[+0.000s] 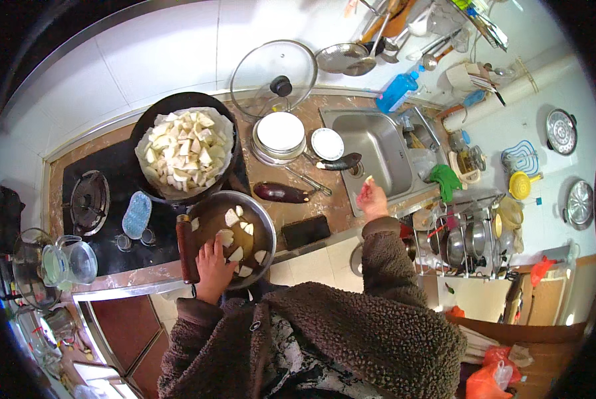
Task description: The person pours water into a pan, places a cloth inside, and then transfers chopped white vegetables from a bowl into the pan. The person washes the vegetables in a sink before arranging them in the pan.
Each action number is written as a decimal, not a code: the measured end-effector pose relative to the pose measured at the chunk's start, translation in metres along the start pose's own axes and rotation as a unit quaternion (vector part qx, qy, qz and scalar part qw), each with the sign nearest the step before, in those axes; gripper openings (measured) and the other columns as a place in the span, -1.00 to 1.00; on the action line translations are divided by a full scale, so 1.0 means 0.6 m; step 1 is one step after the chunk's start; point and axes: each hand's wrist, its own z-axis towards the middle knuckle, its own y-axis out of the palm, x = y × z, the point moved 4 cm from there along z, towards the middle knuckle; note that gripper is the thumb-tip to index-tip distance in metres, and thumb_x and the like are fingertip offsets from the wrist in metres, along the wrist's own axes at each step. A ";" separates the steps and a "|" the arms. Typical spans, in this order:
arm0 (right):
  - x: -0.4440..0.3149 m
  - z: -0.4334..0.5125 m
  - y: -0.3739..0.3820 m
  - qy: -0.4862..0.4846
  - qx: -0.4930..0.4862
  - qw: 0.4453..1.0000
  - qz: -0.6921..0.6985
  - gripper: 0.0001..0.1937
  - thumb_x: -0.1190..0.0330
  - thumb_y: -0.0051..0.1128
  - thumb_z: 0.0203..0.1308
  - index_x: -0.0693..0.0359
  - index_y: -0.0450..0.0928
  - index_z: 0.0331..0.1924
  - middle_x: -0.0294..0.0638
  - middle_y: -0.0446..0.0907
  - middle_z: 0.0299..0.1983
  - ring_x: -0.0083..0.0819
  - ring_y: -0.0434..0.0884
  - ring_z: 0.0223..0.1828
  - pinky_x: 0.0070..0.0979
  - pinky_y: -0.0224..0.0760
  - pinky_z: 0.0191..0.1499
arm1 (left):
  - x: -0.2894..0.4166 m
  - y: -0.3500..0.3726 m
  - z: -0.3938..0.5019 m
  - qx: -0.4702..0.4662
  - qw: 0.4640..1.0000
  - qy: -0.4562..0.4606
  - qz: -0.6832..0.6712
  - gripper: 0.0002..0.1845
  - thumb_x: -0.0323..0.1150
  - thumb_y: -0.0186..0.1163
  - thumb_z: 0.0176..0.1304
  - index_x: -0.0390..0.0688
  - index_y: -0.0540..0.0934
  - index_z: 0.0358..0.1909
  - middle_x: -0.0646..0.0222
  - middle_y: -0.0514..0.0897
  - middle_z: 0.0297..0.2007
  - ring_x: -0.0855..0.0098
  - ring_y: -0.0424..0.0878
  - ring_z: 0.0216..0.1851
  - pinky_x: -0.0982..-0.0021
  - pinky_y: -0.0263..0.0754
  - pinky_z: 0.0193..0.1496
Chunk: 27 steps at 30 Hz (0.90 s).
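Observation:
My left hand [213, 269] reaches into a metal basin [273, 234] of brownish water. Its thumb and fingers are spread over several pale vegetable pieces [231, 217], with the fingertips at one of them. Over the sink's [383, 144] near side, my right hand [373, 199] pinches a small pale vegetable piece [369, 178]. Behind the basin stands a black wok [143, 129], lined with whitish paper or cloth [228, 132] and heaped with pale cut chunks [186, 149]. A brown wooden handle [187, 249] runs along the basin's left side.
Two dark eggplants [280, 192] [340, 162] and a peeler-like metal tool [310, 180] lie on the counter. Beyond are stacked white dishes [280, 130], a small bowl [327, 143] and a glass lid [273, 65]. A blue sponge [137, 214] rests on the black stove [113, 254].

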 end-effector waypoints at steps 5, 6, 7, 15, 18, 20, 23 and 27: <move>-0.027 0.039 -0.087 -0.026 0.065 0.997 0.027 -0.85 0.20 0.18 0.23 -0.01 0.51 -0.40 -0.50 0.46 -0.56 -0.62 0.40 -0.53 -0.53 0.22 -0.43 | 0.006 -0.002 0.004 -0.044 0.998 -0.030 0.039 -0.06 -0.15 0.42 -0.10 -0.13 0.19 0.35 0.10 0.41 0.13 0.03 0.40 0.15 0.06 0.37 0.11; -0.027 0.039 -0.094 -0.025 0.053 0.998 0.027 -0.86 0.21 0.15 0.26 0.00 0.51 -0.39 -0.51 0.47 -0.56 -0.63 0.41 -0.52 -0.53 0.22 -0.41 | 0.009 -0.002 0.005 -0.045 0.998 -0.029 0.042 -0.06 -0.13 0.41 -0.08 -0.13 0.19 0.36 0.09 0.41 0.15 0.02 0.39 0.16 0.06 0.36 0.12; -0.026 0.038 -0.104 -0.024 0.041 0.998 0.028 -0.87 0.22 0.13 0.28 0.00 0.51 -0.38 -0.51 0.48 -0.55 -0.64 0.42 -0.50 -0.53 0.22 -0.40 | 0.007 0.000 0.005 -0.044 0.998 -0.026 0.041 -0.06 -0.14 0.41 -0.08 -0.14 0.19 0.35 0.09 0.41 0.15 0.01 0.39 0.16 0.05 0.35 0.13; 0.066 -0.024 -0.194 -0.045 -0.051 0.997 0.034 -0.91 0.39 0.08 0.27 0.18 0.51 -0.20 -0.29 0.61 -0.35 -0.57 0.59 -0.39 -0.59 0.48 -0.37 | 0.017 0.001 0.016 -0.082 0.996 0.016 -0.010 -0.09 -0.17 0.32 0.02 -0.16 0.12 0.40 -0.05 0.40 0.16 -0.10 0.37 0.14 0.01 0.27 0.21; 0.073 -0.083 -0.192 -0.018 -0.045 0.996 0.081 -0.88 0.40 0.04 0.29 0.22 0.48 -0.17 -0.27 0.61 -0.32 -0.58 0.58 -0.39 -0.62 0.48 -0.37 | -0.007 0.020 0.010 -0.063 0.997 0.044 0.017 -0.08 -0.16 0.29 0.05 -0.17 0.09 0.41 -0.11 0.36 0.21 -0.16 0.31 0.19 0.02 0.19 0.28; 0.075 -0.088 -0.228 -0.020 -0.012 0.996 0.085 -0.88 0.38 0.04 0.29 0.22 0.49 -0.18 -0.28 0.60 -0.33 -0.59 0.58 -0.39 -0.64 0.47 -0.36 | -0.004 0.021 0.015 -0.079 0.996 0.026 0.020 -0.08 -0.16 0.30 0.05 -0.17 0.08 0.41 -0.11 0.35 0.23 -0.17 0.29 0.21 0.01 0.16 0.31; 0.085 -0.084 -0.289 0.012 0.040 0.991 0.125 -0.87 0.35 0.06 0.28 0.22 0.49 -0.20 -0.30 0.58 -0.36 -0.58 0.55 -0.40 -0.67 0.44 -0.36 | -0.007 0.022 0.014 -0.087 0.995 0.020 0.040 -0.08 -0.18 0.31 0.04 -0.15 0.08 0.42 -0.11 0.36 0.22 -0.18 0.28 0.22 0.02 0.16 0.31; 0.084 -0.037 -0.414 0.064 0.106 0.967 0.221 -0.89 0.37 0.05 0.25 0.20 0.50 -0.22 -0.25 0.59 -0.31 -0.42 0.55 -0.36 -0.49 0.45 -0.31 | -0.003 0.020 0.018 -0.078 0.996 0.032 0.035 -0.09 -0.21 0.32 0.00 -0.14 0.11 0.41 -0.11 0.38 0.17 -0.17 0.30 0.21 0.04 0.20 0.29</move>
